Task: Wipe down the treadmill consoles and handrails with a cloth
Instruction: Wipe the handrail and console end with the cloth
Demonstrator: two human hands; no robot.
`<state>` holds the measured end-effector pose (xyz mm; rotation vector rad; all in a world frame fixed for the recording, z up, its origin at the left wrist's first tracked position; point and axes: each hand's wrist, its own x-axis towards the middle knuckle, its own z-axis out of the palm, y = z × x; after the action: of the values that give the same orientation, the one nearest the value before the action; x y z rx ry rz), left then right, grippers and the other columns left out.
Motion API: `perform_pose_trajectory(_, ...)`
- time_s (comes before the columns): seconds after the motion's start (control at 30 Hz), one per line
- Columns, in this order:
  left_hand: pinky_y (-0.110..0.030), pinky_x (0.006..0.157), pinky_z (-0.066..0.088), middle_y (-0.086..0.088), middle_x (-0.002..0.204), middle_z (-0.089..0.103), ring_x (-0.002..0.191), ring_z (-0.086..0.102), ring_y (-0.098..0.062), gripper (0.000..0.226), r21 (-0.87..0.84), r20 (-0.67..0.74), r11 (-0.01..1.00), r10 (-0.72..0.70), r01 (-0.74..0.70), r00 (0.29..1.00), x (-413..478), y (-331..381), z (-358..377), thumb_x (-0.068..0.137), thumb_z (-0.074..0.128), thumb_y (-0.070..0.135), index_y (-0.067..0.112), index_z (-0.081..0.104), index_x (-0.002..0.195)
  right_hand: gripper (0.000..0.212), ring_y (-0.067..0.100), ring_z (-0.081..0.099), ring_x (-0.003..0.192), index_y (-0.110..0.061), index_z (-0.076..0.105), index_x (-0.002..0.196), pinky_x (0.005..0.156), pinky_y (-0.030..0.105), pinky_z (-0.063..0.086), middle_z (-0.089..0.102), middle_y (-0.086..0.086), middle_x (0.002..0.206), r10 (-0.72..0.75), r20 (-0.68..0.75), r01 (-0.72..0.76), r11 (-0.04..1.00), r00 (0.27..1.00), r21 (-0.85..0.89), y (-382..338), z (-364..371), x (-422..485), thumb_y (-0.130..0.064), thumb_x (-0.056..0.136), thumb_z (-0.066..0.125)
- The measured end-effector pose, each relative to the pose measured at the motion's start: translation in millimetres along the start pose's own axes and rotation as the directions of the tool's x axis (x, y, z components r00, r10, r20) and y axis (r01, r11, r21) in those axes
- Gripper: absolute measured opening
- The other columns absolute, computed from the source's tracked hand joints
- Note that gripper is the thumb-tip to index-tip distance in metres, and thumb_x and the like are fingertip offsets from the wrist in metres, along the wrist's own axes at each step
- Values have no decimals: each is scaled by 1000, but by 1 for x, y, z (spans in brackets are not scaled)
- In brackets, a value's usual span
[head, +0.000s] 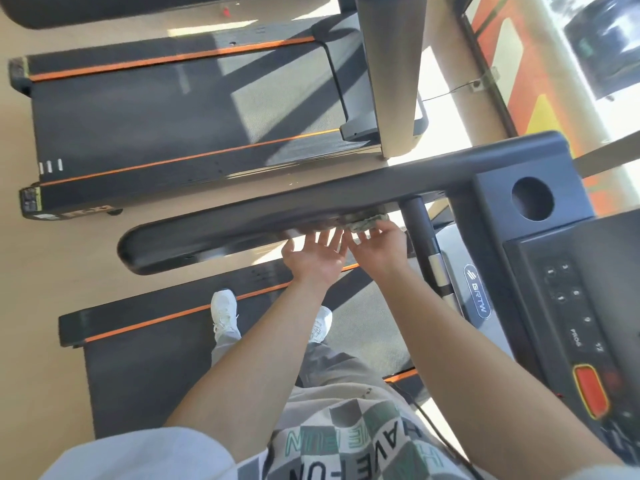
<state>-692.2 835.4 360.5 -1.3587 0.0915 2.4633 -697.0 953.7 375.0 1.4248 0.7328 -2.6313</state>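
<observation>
The black handrail (263,216) of the treadmill I stand on runs across the middle of the view. A small pale crumpled cloth (367,221) lies against the rail's near side, close to the black upright post (417,230). My right hand (381,249) is palm up and presses the cloth against the rail with its fingertips. Just left of it, my left hand (317,256) is also palm up, fingers spread and straight, their tips touching the rail. The console (568,306), with buttons, a red stop key and a cup hole, is at the right.
A second treadmill (156,109) with orange stripes stands parallel beyond the rail, its grey upright (391,71) rising near the top centre. My white shoes (225,313) stand on the belt below. A window with a thin cable lies at the far right.
</observation>
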Motion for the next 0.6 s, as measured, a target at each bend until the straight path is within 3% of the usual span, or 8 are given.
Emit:
perform_pose_trajectory(0.2,-49,111,41,-12,120,65,127,58,-35,54,-12,-25,998,61,-61,998,-15,38,-24,97,33,54,12,65,107,21,37,58,113,-7,58,93,104,59,47,62,14,106,143,107,-136,989,984,-64,35,3,-3,6,84,43)
perform_pose_trajectory(0.47,-54,111,42,-9,136,57,130,55,-41,60,-75,-46,985,152,-155,987,-53,109,-71,98,35,57,9,63,121,21,38,49,136,-9,57,99,104,57,48,57,15,125,332,184,-312,941,925,-132,99,18,-23,1,85,47)
perform_pose_trajectory(0.6,-57,108,44,-12,143,53,128,54,-46,62,-90,-32,978,185,-187,982,-73,149,-86,98,37,57,8,59,129,31,38,54,133,-6,58,111,103,54,50,62,16,125,396,197,-356,910,897,-211,130,37,-34,4,84,48)
